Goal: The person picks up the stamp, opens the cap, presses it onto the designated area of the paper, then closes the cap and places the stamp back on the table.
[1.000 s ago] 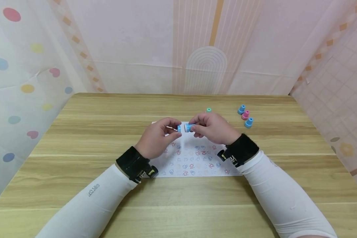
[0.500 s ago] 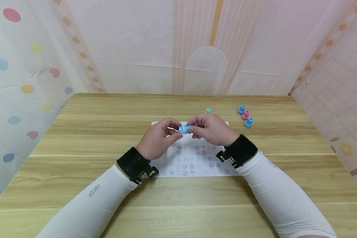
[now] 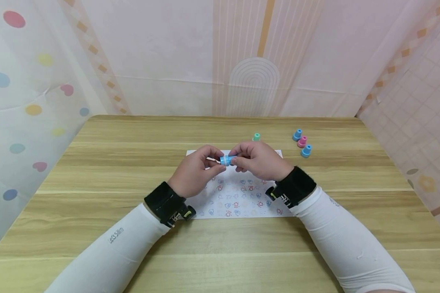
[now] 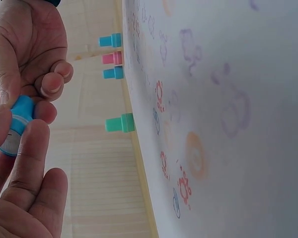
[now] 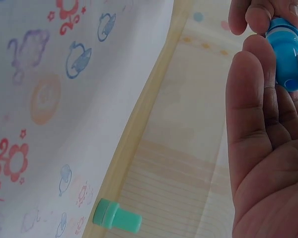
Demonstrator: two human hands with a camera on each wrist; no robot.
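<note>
A small blue stamp (image 3: pixel 227 159) is held in the air between both hands above a white sheet (image 3: pixel 238 191) printed with red, blue and orange stamp marks. My left hand (image 3: pixel 196 169) pinches its left end, thumb and fingers curled round it (image 4: pixel 16 126). My right hand (image 3: pixel 258 158) pinches the right end (image 5: pixel 286 52). The cap and body now sit together as one piece.
A green stamp (image 3: pixel 256 136) stands just beyond the sheet's far edge. Two blue stamps (image 3: pixel 298 134) and a pink stamp (image 3: pixel 302 141) stand in a cluster at the right rear of the wooden table (image 3: pixel 95 162). Patterned curtain walls surround the table.
The two hands have come together: a second ago the blue cap and the stamp body were apart with a gap, now they are pressed together.
</note>
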